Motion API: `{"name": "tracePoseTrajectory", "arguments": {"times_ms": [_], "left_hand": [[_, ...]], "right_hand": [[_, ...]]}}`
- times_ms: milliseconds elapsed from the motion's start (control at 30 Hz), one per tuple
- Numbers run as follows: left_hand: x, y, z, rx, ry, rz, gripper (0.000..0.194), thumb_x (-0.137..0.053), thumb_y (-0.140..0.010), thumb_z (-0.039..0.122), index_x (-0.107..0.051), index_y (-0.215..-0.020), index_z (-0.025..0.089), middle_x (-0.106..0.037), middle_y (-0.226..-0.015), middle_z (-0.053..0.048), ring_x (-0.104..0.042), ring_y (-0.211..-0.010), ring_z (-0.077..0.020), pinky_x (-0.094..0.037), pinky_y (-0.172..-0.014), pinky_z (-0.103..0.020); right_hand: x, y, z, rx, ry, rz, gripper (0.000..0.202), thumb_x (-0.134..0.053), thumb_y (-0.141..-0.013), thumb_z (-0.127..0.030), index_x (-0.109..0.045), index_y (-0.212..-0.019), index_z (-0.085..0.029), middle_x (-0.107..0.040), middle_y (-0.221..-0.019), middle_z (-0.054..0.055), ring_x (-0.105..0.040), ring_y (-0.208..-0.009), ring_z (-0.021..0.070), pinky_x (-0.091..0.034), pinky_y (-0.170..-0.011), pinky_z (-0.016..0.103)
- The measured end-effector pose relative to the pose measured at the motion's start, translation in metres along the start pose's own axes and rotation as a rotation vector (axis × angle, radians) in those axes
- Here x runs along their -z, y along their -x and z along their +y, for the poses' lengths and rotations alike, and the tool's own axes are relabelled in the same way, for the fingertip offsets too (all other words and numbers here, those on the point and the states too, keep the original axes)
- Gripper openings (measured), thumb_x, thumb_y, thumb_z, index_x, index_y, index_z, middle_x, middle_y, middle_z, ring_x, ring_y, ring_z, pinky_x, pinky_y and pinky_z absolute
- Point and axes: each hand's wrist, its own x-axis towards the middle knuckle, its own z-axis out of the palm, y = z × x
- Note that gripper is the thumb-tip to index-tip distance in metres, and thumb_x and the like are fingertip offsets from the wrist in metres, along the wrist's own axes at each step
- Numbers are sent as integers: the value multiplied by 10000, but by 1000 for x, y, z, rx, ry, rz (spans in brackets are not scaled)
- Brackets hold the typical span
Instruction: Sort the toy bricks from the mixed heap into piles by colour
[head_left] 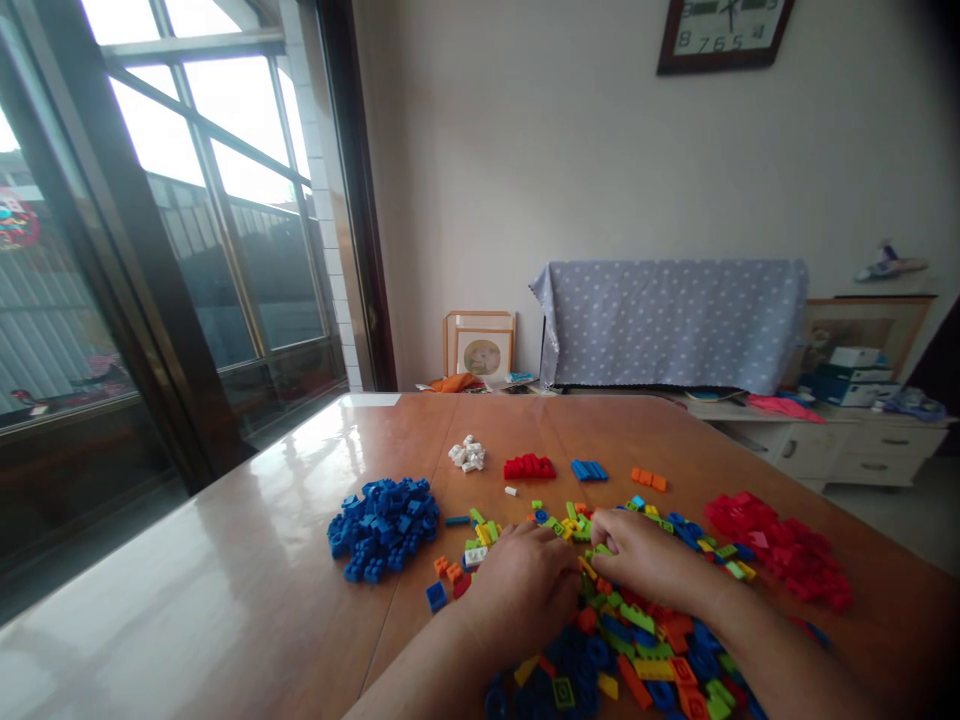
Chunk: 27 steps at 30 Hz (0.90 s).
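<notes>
A mixed pile of toy building bricks (652, 668) in green, yellow, orange, blue and red spreads over the table under both hands. My left hand (529, 580) is over the pile's left part, fingers curled down and closed; its fingertips are hidden. Close by on the right, my right hand (637, 550) has its fingers bent together in a pinch over the bricks. Whatever either hand grips is hidden. A white brick (475, 556) lies just left of my left hand, with orange bricks (448, 570) and a blue brick (436, 597) beside it.
Sorted heaps surround the pile: blue bricks (384, 525) at left, red bricks (780, 548) at right, white bricks (468, 454) behind. Short rows of red bricks (529, 467), blue bricks (589, 470) and orange bricks (649, 479) stand farther back on the wooden table (300, 600).
</notes>
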Motion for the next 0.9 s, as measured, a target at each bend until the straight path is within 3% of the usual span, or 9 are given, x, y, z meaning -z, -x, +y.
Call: {"name": "tracePoseTrajectory", "arguments": {"times_ms": [167,333,567,733,900], "left_hand": [[-2,-1,-14,75,-25,73,154,-517,-929,266,-668,-912,240,-662,-922,-38,-598,-891,-199,-419,-750,-284],[-1,-2,-38,266,-82,165,253,-444,-967,329,-678,-988,235,-668,-1022,-65,-607,-964,-220,-436,-824,-308],[-5,3,-65,574,-247,94,540,-384,-947,592,-664,-1173,189,-639,-1245,-167,-553,-1194,-366,-362,-1031,-496],[-12,2,-63,555,-204,32,603,-321,-960,603,-645,-1225,169,-565,-1387,-196,-492,-1304,-375,-341,-1083,-496],[-21,-1,-48,449,-139,22,604,-321,-957,639,-654,-1202,198,-552,-1414,-172,-475,-1337,-358,-349,-1104,-481]], "right_hand": [[2,0,4,-14,-70,18,72,-629,-736,-233,-578,-775,-198,-529,-671,-38,-477,-633,128,-249,-542,245],[2,-2,7,-25,-73,20,99,-638,-753,-277,-577,-773,-202,-521,-675,-41,-476,-626,128,-257,-536,247],[2,-1,7,-10,-113,19,80,-636,-742,-241,-571,-764,-200,-513,-665,-43,-473,-620,121,-256,-535,246],[7,1,1,-35,-88,49,51,-620,-740,-225,-577,-753,-202,-511,-631,-43,-471,-608,124,-251,-535,252],[10,-1,1,-35,-90,86,33,-609,-745,-222,-585,-759,-205,-533,-645,-40,-493,-617,126,-261,-541,249]]}}
